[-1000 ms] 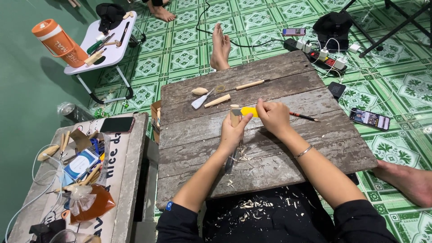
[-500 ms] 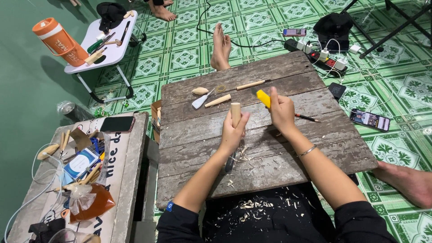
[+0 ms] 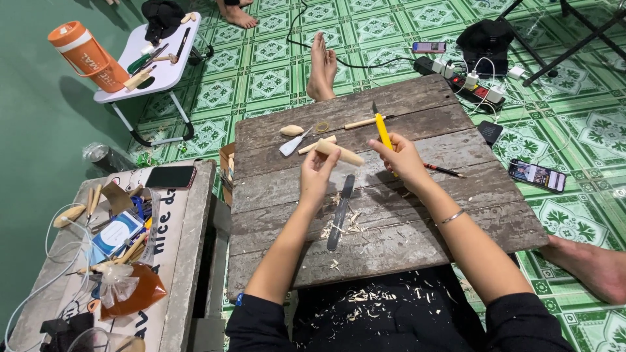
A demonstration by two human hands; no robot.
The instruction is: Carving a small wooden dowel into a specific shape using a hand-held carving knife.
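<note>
Here, above plank table (image 3: 404, 221) on green tiles | left hand (image 3: 317, 175) pinching wooden piece (image 3: 339, 152) | right hand (image 3: 404, 156) gripping yellow knife (image 3: 383, 130) | file (image 3: 340, 212), shavings (image 3: 345, 225) beneath.

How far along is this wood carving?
Some cutting looks done: pale wood shavings lie on the grey plank board and on the dark lap below. In hand now: the left hand holds a short pale wooden stick, while the right hand holds a yellow-handled knife lifted away from it. The stick looks only roughly shaped, so the finer carving seems left.
</note>
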